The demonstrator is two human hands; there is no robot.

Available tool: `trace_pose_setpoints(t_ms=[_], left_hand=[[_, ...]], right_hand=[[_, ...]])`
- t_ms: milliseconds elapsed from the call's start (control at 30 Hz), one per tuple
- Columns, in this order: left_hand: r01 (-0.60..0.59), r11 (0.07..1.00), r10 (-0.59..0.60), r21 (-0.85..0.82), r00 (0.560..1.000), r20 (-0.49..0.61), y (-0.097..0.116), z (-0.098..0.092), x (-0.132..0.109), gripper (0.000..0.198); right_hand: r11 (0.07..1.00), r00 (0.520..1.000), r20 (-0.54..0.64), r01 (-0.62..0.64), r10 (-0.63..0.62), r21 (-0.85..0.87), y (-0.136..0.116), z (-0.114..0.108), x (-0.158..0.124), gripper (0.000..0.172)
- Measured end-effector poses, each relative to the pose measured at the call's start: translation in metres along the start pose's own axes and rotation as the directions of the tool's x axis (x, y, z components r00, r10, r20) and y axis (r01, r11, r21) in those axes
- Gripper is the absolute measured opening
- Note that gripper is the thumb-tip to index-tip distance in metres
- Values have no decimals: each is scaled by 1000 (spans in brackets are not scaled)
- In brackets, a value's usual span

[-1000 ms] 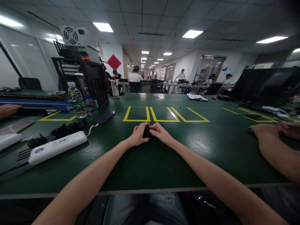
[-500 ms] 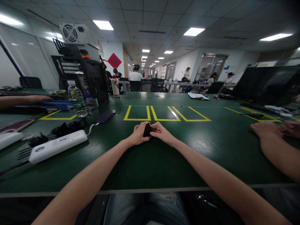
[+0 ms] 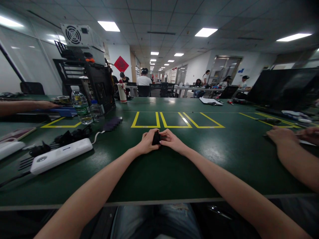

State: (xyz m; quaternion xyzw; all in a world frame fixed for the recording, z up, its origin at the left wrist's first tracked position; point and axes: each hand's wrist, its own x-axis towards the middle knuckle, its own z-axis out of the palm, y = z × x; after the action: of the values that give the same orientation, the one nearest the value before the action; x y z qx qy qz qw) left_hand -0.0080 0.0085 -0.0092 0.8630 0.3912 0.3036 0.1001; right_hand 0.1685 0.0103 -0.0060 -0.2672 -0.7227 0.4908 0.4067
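Between my two hands is a small black block-like object (image 3: 156,138), its kind too small and too covered by fingers to make out. My left hand (image 3: 147,142) is wrapped round its left side, thumb at the near edge. From the right, my right hand (image 3: 170,140) pinches at the object's right side with thumb and fingertips. Both hands are low over the green table (image 3: 159,176), just in front of the yellow tape outlines (image 3: 163,126).
At left lie a white power strip (image 3: 62,156) and black cables, with a water bottle (image 3: 81,108) and a computer case (image 3: 97,83) behind. A co-worker's hand (image 3: 282,136) works at right near a monitor (image 3: 286,88); another person's arm (image 3: 25,107) reaches in at far left.
My hands and the black object stay almost in place. At right, the co-worker's hands have shifted slightly, and a person in the background has moved.
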Motion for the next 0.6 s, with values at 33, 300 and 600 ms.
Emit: trace_pose_setpoints(t_ms=[33, 300, 600], left_hand=[[3, 1000, -3, 2, 1000, 1, 0, 0, 0, 63], [-6, 1000, 6, 13, 1000, -23, -3, 4, 0, 64], [-6, 1000, 7, 15, 1000, -7, -1, 2, 0, 63]], right_hand=[[1000, 1000, -10, 0, 0, -1, -1, 0, -1, 28], [999, 998, -58, -14, 11, -49, 2, 1, 2, 29], [1000, 1000, -18, -18, 18, 10, 4, 0, 1, 32]])
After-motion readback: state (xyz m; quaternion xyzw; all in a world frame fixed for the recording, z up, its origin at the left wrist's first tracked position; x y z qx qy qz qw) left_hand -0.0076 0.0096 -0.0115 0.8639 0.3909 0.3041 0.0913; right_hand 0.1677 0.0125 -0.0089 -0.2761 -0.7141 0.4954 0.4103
